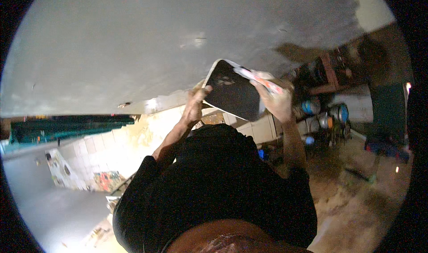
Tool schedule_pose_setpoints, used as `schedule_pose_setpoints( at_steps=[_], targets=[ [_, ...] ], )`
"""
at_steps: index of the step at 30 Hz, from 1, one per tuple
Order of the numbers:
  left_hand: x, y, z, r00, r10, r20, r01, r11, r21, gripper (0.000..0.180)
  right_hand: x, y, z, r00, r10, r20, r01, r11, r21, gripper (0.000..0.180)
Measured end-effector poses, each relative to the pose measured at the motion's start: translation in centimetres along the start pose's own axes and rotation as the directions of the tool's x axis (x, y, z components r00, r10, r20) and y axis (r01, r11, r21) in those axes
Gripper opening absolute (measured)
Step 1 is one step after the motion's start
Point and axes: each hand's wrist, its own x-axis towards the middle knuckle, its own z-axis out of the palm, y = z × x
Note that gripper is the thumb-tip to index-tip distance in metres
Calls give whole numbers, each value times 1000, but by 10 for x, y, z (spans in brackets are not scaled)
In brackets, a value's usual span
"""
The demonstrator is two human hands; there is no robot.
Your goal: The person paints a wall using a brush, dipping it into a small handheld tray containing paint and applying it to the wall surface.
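Observation:
My left hand (194, 105) is closed on the left edge of a dark rectangular board (229, 92) with rounded corners and a pale rim. The board is tilted in front of my chest. My right hand (278, 102) is wrapped round a long white-and-orange handled tool (261, 79), which lies along the board's upper right edge. Motion blurs the tool, and I cannot make out its blade or exact kind. Just beyond both hands is a large smooth grey surface (133, 48), darker in patches and shiny as if damp.
At the right stand a reddish shelf (329, 72) and several round containers with blue parts (341, 112). A brown, dusty floor (347, 204) spreads at lower right. Pale tiles (96, 144) and a long green strip (71, 127) are at the left.

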Motion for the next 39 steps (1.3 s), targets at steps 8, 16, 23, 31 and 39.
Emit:
schedule_pose_setpoints(
  at_steps=[8, 16, 23, 31, 39],
  targets=[
    [-12, 11, -6, 998, 48, -29, -51, 993, -109, 73, -5, -24, -13, 994, -104, -44, 101, 991, -84, 15],
    [-23, 9, -13, 989, 103, -101, -111, 990, -81, 71, 7, -11, 10, 995, -20, 101, 14, 998, 64, 16],
    [-24, 11, -19, 988, 69, -136, -87, 987, -133, 61, 14, -10, -8, 981, -191, -22, 192, 977, 89, 16],
    [-5, 21, -14, 989, 147, 5, -145, 984, -106, 66, 0, -11, -4, 984, -17, 178, -12, 988, 157, 20],
    [7, 2, -17, 991, 122, 63, -118, 991, -59, 60, -4, 0, -22, 984, 69, 162, -97, 980, 172, 25]
  ],
)
